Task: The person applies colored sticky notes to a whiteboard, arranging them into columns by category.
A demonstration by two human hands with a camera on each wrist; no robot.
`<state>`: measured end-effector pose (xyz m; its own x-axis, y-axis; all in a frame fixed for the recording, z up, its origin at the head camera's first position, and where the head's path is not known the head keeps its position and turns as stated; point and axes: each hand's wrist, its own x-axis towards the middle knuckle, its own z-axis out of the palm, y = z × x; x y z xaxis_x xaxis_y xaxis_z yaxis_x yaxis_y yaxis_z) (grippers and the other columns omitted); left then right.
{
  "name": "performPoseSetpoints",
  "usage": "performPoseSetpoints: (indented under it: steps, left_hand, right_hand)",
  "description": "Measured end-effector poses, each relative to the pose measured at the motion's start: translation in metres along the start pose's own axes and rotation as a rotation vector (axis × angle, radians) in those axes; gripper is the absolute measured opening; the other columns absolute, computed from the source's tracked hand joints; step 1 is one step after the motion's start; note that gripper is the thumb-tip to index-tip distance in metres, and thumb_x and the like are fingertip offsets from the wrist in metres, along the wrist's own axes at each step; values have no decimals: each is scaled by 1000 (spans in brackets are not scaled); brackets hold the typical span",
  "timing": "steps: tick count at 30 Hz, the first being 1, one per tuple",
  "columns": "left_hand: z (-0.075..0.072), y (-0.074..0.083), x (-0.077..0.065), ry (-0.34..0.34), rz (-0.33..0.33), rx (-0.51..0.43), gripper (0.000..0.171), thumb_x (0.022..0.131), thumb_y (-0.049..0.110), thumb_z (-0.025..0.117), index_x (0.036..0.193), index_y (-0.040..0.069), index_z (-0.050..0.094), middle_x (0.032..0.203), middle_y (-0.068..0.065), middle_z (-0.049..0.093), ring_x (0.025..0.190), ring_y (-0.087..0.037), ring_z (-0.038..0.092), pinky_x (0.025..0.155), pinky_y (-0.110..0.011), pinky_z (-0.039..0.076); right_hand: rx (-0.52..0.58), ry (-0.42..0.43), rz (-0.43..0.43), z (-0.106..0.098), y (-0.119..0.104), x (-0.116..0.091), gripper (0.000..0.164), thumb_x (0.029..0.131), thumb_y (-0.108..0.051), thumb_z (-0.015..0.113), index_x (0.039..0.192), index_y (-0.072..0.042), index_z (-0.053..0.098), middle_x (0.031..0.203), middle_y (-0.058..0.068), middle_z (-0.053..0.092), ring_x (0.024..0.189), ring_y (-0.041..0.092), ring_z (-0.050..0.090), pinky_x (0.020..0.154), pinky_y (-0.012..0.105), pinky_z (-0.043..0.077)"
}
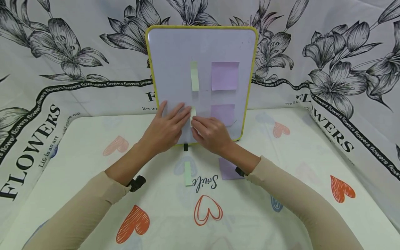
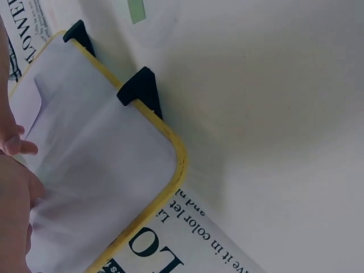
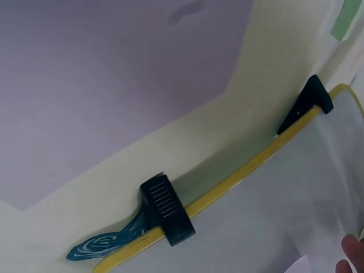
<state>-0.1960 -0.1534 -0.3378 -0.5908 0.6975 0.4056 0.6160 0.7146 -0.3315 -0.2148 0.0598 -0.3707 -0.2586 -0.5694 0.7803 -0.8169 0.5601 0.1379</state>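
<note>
A whiteboard with a yellow rim stands upright at the back of the table. My left hand rests on its lower left part, fingers straight, index fingertip beside a pale green sticky strip. From the other side my right hand pinches the strip's lower part between thumb and curled fingers, which cover some of it. Above it, another green strip is stuck upright on the board. To its right are an upper purple sticky note and a lower purple note, partly behind my right hand.
On the tabletop lie a third green strip and a purple note, partly under my right forearm. Black feet hold the board's bottom edge. A flower-printed cloth hangs behind; printed hearts mark the table cover.
</note>
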Motion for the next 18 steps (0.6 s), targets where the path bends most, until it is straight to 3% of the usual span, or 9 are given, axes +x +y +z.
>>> performPoseSetpoints:
  steps: [4, 10, 18]
  left_hand:
    - [2, 3, 0, -9, -10, 37, 55, 93, 19, 61, 145, 4, 51, 154, -9, 44, 145, -26, 34, 115, -64, 17]
    - [3, 5, 0, -11, -14, 76, 55, 93, 19, 60, 145, 4, 51, 154, -9, 43, 145, -26, 34, 114, -63, 18]
    - [5, 6, -1, 1, -5, 103, 56, 92, 18, 60, 145, 3, 51, 154, -9, 43, 145, -26, 35, 114, -63, 21]
  right_hand:
    - [-53, -34, -12, 0, 3, -2, 28, 88, -19, 68, 108, 1, 73, 113, 14, 72, 100, 28, 70, 84, 40, 55]
    - [-183, -73, -65, -1, 13, -3, 40, 88, -19, 66, 121, 4, 68, 133, 17, 62, 130, 31, 53, 104, 46, 43]
    - [-302, -178, -103, 0, 21, -8, 50, 92, -22, 60, 136, 3, 58, 147, 15, 51, 141, 29, 41, 113, 47, 33]
